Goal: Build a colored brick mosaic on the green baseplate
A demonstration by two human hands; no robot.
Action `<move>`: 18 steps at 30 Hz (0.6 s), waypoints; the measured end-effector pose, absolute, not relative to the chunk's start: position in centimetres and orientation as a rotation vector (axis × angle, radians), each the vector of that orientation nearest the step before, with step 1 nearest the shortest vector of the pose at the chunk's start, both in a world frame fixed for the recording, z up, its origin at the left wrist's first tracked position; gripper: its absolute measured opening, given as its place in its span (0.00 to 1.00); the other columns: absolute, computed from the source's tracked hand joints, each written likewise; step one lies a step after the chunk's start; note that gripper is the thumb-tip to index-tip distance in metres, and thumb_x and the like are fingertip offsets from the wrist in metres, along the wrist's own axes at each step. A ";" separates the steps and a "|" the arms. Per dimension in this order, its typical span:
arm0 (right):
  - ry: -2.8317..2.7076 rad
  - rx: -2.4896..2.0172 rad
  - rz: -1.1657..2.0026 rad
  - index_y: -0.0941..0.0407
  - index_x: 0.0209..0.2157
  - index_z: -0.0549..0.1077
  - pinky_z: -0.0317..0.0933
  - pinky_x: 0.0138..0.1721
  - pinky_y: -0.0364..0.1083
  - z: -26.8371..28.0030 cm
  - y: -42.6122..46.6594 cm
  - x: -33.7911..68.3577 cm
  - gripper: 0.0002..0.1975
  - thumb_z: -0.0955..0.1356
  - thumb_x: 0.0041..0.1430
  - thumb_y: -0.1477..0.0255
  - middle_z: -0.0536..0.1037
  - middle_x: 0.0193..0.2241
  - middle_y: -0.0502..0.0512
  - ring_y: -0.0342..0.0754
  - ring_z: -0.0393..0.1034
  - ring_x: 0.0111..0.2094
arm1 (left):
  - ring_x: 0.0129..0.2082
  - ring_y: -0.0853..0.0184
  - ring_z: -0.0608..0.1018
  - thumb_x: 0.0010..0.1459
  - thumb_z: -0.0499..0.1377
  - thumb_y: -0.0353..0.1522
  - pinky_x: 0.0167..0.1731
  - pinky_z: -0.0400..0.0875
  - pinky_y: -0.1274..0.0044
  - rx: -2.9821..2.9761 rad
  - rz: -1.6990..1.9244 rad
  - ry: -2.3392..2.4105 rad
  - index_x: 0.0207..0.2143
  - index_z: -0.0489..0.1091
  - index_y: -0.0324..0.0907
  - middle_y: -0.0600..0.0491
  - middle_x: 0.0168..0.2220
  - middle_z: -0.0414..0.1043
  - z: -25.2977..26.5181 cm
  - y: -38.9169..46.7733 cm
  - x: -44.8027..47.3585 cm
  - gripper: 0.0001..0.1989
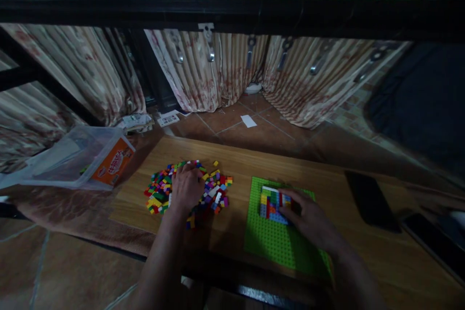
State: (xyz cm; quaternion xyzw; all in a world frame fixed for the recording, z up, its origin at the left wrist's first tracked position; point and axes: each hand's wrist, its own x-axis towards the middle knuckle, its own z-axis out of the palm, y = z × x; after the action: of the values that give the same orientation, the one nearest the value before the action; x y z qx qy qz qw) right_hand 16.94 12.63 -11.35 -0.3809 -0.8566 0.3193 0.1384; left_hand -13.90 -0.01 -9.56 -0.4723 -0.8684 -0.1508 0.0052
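Right grip (308,214) parted, touching blocks (269,206), left (186,186) over bricks (160,187)

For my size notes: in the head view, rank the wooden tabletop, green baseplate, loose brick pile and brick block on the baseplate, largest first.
Wooden tabletop
Green baseplate
Loose brick pile, partly hidden by the left hand
Brick block

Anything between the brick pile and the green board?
Nothing visible; only a strip of wooden tabletop separates the brick pile from the green board. Left hand is at the pile, right hand at the board's blocks.
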 end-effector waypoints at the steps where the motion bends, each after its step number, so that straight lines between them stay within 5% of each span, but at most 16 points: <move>1: -2.478 -1.099 0.928 0.50 0.50 0.70 0.59 0.53 0.56 -11.3 12.6 16.9 0.20 0.65 0.57 0.62 0.73 0.50 0.55 0.53 0.67 0.51 | 0.49 0.56 0.71 0.51 0.55 0.30 0.51 0.63 0.65 -1.483 -0.484 -2.715 0.32 0.75 0.43 0.46 0.48 0.72 -9.3 -0.1 -13.9 0.09; 8: -2.378 -1.116 0.892 0.52 0.49 0.71 0.58 0.53 0.56 -10.9 12.6 17.0 0.20 0.65 0.56 0.61 0.73 0.50 0.57 0.54 0.67 0.51 | 0.35 0.64 0.76 0.56 0.53 0.34 0.38 0.69 0.75 -1.677 -1.018 -2.817 0.38 0.71 0.40 0.51 0.33 0.75 -7.4 -0.6 -13.4 0.11; 18: -2.286 -0.952 1.019 0.51 0.48 0.72 0.61 0.51 0.53 -9.5 11.4 15.9 0.17 0.67 0.57 0.67 0.74 0.46 0.55 0.51 0.68 0.47 | 0.33 0.69 0.76 0.58 0.54 0.35 0.33 0.69 0.80 -2.189 -1.906 -2.775 0.36 0.73 0.41 0.54 0.33 0.76 -10.3 2.4 -3.1 0.10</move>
State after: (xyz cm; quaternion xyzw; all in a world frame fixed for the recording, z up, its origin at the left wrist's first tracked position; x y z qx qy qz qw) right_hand 15.95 11.42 -9.47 -0.3460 -0.8308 0.3703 0.2299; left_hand -3.05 2.37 -10.31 -0.4939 -0.6261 -0.4301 -0.4230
